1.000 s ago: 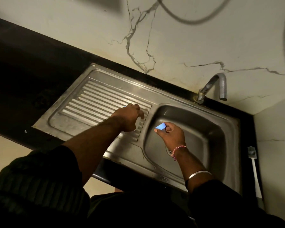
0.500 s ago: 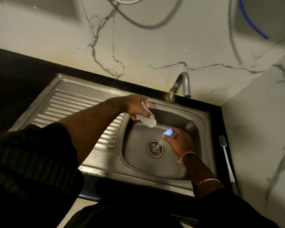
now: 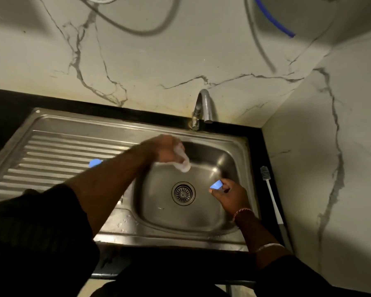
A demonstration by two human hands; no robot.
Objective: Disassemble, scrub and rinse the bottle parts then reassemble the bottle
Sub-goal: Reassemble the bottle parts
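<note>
The left hand (image 3: 167, 150) holds the clear bottle (image 3: 182, 160) over the sink (image 3: 201, 219), open end tilted down toward the drain (image 3: 183, 193). Right of the drain, the right hand (image 3: 228, 195) pinches a blue cap (image 3: 216, 185). The bottle lies up and left of the cap.

Left hand (image 3: 167, 150) blurred, grip curled; right hand (image 3: 231, 195) pinching, forearm lower right.
</note>
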